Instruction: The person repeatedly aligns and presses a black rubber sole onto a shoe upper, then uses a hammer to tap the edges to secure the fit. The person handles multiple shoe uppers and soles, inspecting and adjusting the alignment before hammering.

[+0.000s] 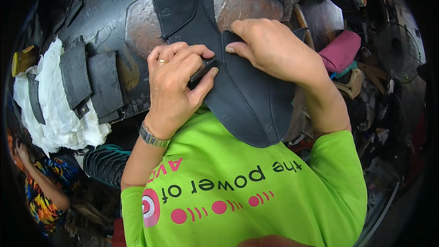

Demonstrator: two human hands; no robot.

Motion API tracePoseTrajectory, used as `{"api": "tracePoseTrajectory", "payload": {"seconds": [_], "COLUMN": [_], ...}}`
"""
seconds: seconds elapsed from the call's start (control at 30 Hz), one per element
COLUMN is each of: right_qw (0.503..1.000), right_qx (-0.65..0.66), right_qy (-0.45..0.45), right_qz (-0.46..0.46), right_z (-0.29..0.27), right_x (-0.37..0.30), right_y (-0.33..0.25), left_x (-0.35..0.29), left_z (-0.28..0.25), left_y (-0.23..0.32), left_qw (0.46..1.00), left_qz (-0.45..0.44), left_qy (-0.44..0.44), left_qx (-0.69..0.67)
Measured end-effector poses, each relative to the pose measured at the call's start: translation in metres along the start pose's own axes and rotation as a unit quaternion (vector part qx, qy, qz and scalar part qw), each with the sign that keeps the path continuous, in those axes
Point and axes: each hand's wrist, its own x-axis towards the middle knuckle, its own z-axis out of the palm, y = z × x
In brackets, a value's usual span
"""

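Note:
A black stitched shoe upper runs from the workbench down over my lap, with seams and pale marks along its panels. My left hand, wearing a ring and a wristwatch, is closed at the upper's middle, thumb and fingers pinching. A dark edge or small black piece shows between them; I cannot tell which. Opposite it, my right hand bends over the upper, thumb and forefinger gripping its edge close to the centre seam. Its other fingers are partly hidden.
Under the upper lies a worn brown board on the dark bench. White cloth with dark grey strips and a yellow jar sit left. A maroon pouch and fan are right. Another person is at lower left.

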Motion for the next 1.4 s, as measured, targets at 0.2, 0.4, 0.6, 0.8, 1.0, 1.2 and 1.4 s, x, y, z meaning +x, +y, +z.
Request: {"api": "tracePoseTrajectory", "payload": {"seconds": [0.2, 0.4, 0.6, 0.8, 1.0, 1.2, 1.4], "right_qw": [0.997, 0.988, 0.977, 0.992, 0.999, 0.992, 0.957], "right_qx": [0.05, 0.093, 0.123, 0.098, -0.021, 0.049, 0.281], "right_qy": [0.052, 0.104, 0.155, 0.07, 0.044, 0.095, -0.073], "right_qz": [-0.006, -0.067, -0.08, 0.018, 0.005, 0.074, 0.013], "right_z": [0.006, 0.008, 0.016, 0.017, 0.007, 0.0, -0.029], "right_x": [-0.002, -0.019, -0.029, -0.017, -0.007, -0.009, 0.002], "right_y": [0.005, 0.007, 0.003, 0.008, 0.004, 0.001, 0.014], "left_x": [-0.002, -0.002, -0.003, -0.002, -0.004, -0.005, -0.007], "left_z": [0.0, 0.003, 0.003, 0.004, 0.005, 0.005, -0.003], "left_y": [0.003, 0.004, 0.003, 0.004, -0.002, -0.006, 0.009], "left_qw": [1.0, 0.999, 1.0, 1.0, 1.0, 0.998, 0.983], "left_qz": [-0.02, -0.012, -0.011, -0.01, 0.008, 0.051, 0.085], "left_qy": [0.005, 0.025, 0.024, 0.024, 0.019, 0.043, 0.131], "left_qx": [0.001, 0.015, 0.013, 0.017, 0.012, -0.014, 0.096]}}
